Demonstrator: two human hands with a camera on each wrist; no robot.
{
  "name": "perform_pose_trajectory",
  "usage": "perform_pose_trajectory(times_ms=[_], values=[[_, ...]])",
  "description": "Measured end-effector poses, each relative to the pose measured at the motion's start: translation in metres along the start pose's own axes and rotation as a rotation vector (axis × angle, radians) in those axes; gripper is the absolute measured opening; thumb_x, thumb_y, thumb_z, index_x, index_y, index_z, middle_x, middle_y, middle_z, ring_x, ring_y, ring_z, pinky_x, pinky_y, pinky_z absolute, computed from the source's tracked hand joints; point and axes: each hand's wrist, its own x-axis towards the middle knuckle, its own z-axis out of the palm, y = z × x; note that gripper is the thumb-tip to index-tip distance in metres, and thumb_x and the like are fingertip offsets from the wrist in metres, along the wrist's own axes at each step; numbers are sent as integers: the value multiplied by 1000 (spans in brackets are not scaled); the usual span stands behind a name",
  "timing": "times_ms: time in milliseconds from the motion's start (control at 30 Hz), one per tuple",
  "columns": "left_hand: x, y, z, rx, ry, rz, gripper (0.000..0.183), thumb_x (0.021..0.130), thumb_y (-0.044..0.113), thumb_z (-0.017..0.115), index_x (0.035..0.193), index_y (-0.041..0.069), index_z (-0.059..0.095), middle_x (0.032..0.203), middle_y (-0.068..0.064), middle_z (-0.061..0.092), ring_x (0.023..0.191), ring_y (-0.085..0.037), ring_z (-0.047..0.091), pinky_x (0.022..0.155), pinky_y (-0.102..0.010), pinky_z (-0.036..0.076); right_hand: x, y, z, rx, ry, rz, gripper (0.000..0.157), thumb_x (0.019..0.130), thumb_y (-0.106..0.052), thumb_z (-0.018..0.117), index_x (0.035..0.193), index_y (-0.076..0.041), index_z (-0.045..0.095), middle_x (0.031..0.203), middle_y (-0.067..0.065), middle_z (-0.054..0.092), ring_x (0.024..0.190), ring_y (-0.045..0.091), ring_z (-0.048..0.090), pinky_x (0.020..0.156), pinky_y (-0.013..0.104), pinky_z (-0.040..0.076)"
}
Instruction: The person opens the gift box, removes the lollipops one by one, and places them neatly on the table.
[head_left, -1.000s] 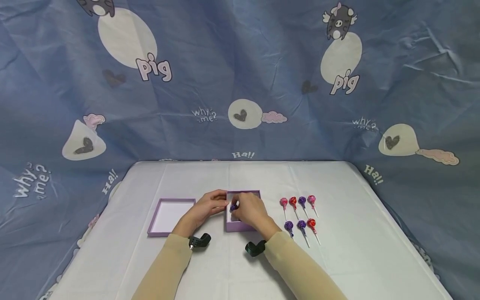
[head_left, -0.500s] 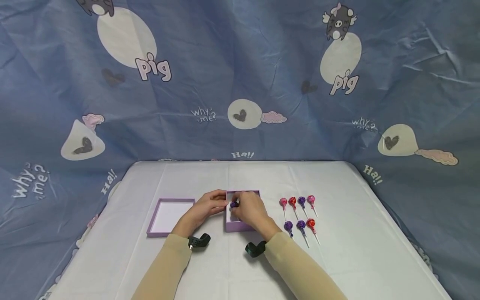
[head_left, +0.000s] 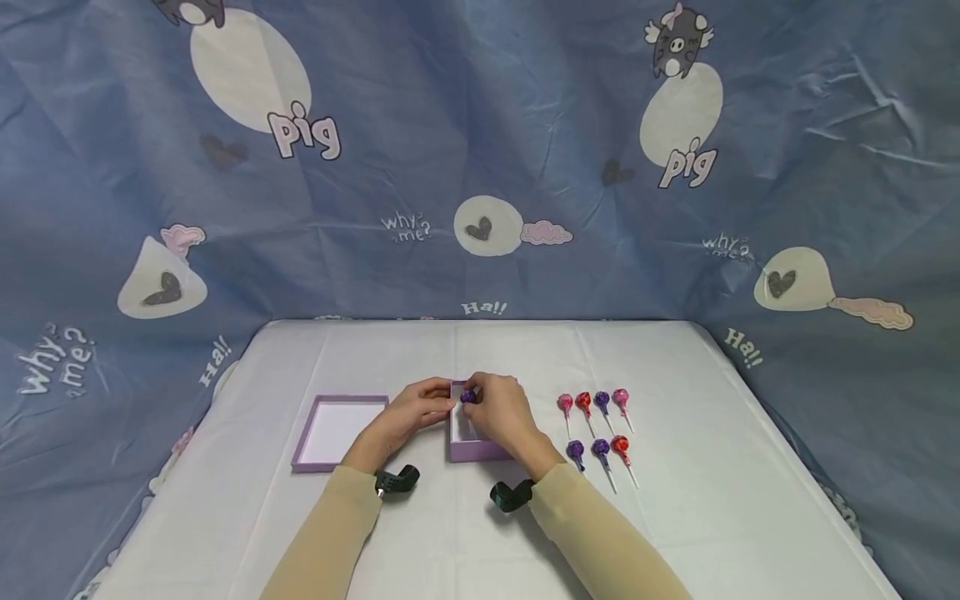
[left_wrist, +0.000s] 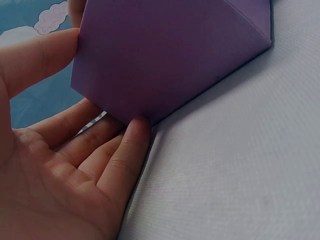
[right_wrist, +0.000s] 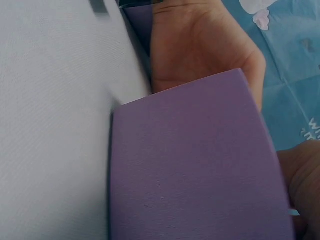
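A purple box (head_left: 480,451) with a pale inside stands near the middle of the table, its top uncovered. Above its left part, my right hand (head_left: 504,410) pinches a purple-wrapped lollipop (head_left: 468,397) by the candy end, the white stick pointing down into the box. My left hand (head_left: 409,417) rests against the box's left side with extended fingers. In the left wrist view its fingertips touch the box wall (left_wrist: 165,55) near the bottom edge, and the thumb meets another edge. The right wrist view shows mostly box wall (right_wrist: 195,160), which hides most of the right hand (right_wrist: 305,180).
A shallow purple lid (head_left: 340,432) with a white inside lies left of the box. To the right, two rows of lollipops hold pink (head_left: 620,397), red (head_left: 584,401) and purple (head_left: 601,448) ones. A blue patterned cloth (head_left: 375,167) hangs behind the white table (head_left: 675,533).
My right hand has risen slightly toward the box's far side with the purple lollipop, so more of the box's inside shows. The left hand stays in place against the box.
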Motion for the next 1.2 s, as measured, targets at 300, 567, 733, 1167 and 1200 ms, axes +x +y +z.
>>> perform_pose_trajectory(times_ms=[300, 567, 733, 1167, 1200], values=[[0, 0, 0, 1, -2, -1, 52, 94, 9, 68, 141, -3, 50, 139, -21, 55, 120, -23, 57, 101, -36, 51, 0, -4, -12, 36, 102, -10, 17, 80, -16, 82, 95, -16, 74, 69, -9, 64, 61, 8, 57, 53, 23, 47], [-1, -3, -2, 11, -19, 12, 52, 95, 8, 66, 142, -6, 48, 139, -24, 54, 116, -21, 58, 100, -34, 51, -3, -9, -24, 61, 122, 6, 18, 81, -19, 82, 97, -18, 74, 68, -11, 65, 58, 4, 57, 50, 22, 47], [0, -5, -1, 2, -24, 2, 53, 96, 8, 66, 143, -6, 46, 140, -25, 52, 119, -25, 56, 101, -34, 50, -5, -10, -35, 85, 137, 4, 19, 82, -18, 81, 99, -19, 74, 67, -12, 64, 56, 4, 57, 48, 23, 47], [1, 0, -2, -1, -16, 0, 56, 93, 9, 69, 143, -6, 47, 140, -25, 53, 124, -31, 55, 100, -33, 51, -5, 3, -62, 130, 201, 71, 22, 82, -20, 83, 103, -19, 75, 69, -10, 65, 60, 10, 58, 52, 28, 49], [1, 0, -2, -1, -16, 0, 56, 93, 9, 69, 143, -6, 47, 140, -25, 53, 123, -31, 55, 100, -33, 51, -5, 4, -65, 134, 206, 76, 23, 82, -20, 83, 103, -19, 75, 69, -9, 65, 60, 10, 59, 53, 29, 49]])
